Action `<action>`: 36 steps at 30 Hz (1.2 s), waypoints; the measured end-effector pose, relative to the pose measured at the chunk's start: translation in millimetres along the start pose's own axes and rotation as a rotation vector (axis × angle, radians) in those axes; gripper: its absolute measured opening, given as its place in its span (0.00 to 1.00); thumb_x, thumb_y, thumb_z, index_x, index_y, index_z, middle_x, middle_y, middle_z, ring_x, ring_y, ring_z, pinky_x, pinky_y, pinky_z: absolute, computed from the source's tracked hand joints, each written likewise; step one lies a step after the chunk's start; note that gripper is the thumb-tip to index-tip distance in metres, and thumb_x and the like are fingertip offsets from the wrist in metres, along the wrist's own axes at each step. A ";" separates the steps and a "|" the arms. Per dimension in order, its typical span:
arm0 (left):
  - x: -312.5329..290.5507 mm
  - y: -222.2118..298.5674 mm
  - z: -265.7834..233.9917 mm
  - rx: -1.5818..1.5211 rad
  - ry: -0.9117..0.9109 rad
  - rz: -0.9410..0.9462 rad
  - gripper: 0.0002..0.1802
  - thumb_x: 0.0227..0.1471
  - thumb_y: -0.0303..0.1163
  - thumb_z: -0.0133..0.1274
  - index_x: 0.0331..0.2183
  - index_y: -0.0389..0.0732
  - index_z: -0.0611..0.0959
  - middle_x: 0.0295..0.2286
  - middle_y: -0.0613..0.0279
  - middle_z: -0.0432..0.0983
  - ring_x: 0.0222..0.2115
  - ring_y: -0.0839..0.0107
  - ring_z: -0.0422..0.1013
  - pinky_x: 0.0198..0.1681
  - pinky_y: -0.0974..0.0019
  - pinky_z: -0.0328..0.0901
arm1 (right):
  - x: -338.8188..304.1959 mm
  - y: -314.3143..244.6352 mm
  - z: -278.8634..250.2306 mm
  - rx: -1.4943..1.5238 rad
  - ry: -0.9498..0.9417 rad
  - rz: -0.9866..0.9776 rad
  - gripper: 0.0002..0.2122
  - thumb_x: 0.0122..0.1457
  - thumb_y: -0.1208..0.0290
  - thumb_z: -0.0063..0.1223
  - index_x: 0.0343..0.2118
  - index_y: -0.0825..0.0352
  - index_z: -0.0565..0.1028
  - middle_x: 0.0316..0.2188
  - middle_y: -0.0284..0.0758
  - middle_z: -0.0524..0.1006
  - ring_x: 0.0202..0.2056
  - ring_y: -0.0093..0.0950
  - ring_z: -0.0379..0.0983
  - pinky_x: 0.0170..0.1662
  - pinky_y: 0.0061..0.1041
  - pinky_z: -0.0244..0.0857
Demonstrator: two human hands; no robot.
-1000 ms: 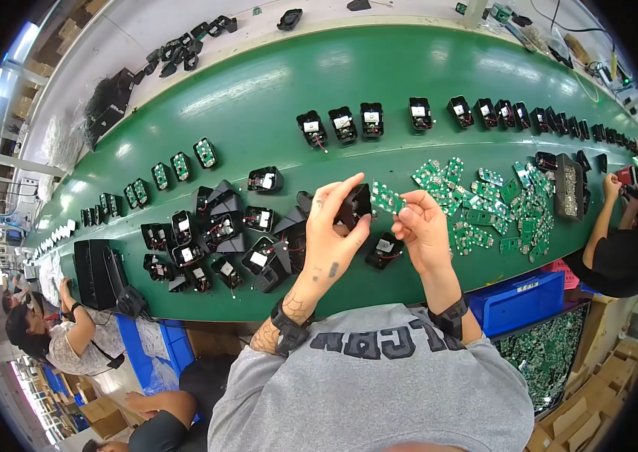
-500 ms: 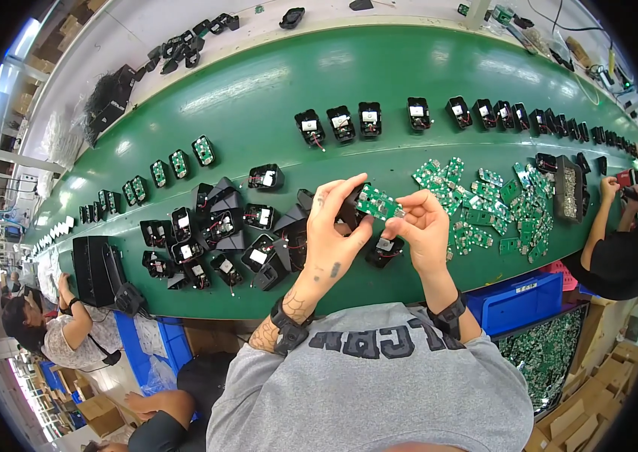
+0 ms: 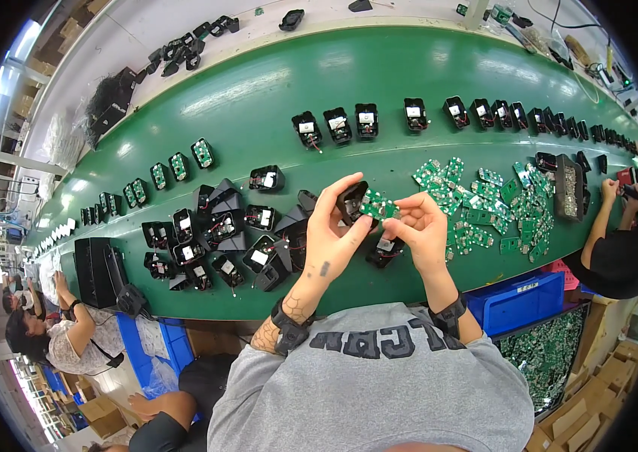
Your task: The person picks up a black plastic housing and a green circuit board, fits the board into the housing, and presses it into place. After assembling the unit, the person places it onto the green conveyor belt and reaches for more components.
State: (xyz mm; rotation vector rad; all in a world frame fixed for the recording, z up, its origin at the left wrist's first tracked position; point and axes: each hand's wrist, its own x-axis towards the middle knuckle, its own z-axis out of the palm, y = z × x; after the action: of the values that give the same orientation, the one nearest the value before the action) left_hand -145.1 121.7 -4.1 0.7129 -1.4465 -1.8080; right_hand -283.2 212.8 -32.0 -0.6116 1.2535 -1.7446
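Over the green bench, my left hand (image 3: 326,245) is closed round a small black plastic housing (image 3: 350,200), its open side partly in view. My right hand (image 3: 426,232) pinches a green circuit board (image 3: 378,204) by its right end. The board is tilted at the housing's right side, close to my left thumb; whether the two touch is hard to tell. Just below my hands lies another black housing (image 3: 384,251). Several open black housings (image 3: 222,224) with wires and white parts cluster to the left. A loose pile of green circuit boards (image 3: 477,203) spreads to the right.
Open housings (image 3: 414,113) line the far side of the green bench (image 3: 258,90); others with boards (image 3: 202,153) stand further left. At right is a dark tray of small parts (image 3: 569,188). Blue bins (image 3: 522,301) sit below the bench edge. People work at both sides.
The circuit board has turned and tilted between my hands, and more of the housing's opening shows. The far row of housings has shifted slightly left.
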 end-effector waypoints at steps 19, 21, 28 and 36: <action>3.8 -15.1 3.8 0.118 -0.006 0.000 0.25 0.49 0.15 0.51 0.51 0.35 0.71 0.44 0.59 0.69 0.42 0.74 0.69 0.42 0.71 0.70 | 8.0 -7.6 -0.3 -0.875 -0.043 -0.824 0.09 0.43 0.79 0.63 0.30 0.65 0.79 0.35 0.34 0.76 0.39 0.32 0.73 0.43 0.29 0.66; 3.9 -15.9 4.1 0.100 -0.005 -0.018 0.25 0.49 0.15 0.51 0.50 0.35 0.71 0.44 0.59 0.69 0.41 0.74 0.70 0.41 0.71 0.71 | 6.6 -4.6 -3.0 -0.745 -0.027 -0.683 0.07 0.46 0.79 0.62 0.30 0.67 0.78 0.34 0.35 0.77 0.38 0.31 0.73 0.42 0.28 0.67; 5.4 -15.4 5.4 -0.006 0.012 -0.049 0.25 0.49 0.15 0.51 0.50 0.35 0.71 0.43 0.58 0.69 0.39 0.74 0.70 0.37 0.70 0.75 | 12.6 2.8 -24.9 -0.054 0.245 -0.193 0.03 0.57 0.78 0.54 0.33 0.71 0.75 0.35 0.36 0.78 0.37 0.22 0.74 0.43 0.23 0.67; 7.4 -19.8 7.5 0.148 0.042 0.034 0.25 0.48 0.15 0.51 0.50 0.36 0.70 0.44 0.59 0.68 0.39 0.75 0.70 0.36 0.70 0.75 | 7.0 -11.6 -18.6 -0.681 0.062 -0.489 0.10 0.44 0.81 0.64 0.33 0.67 0.81 0.33 0.33 0.77 0.40 0.27 0.72 0.44 0.24 0.65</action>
State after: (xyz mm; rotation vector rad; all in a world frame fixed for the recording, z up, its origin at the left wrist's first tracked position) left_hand -159.0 122.7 -21.7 0.7909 -1.5664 -1.6635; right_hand -305.6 217.1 -28.8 -1.3548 1.8726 -1.6945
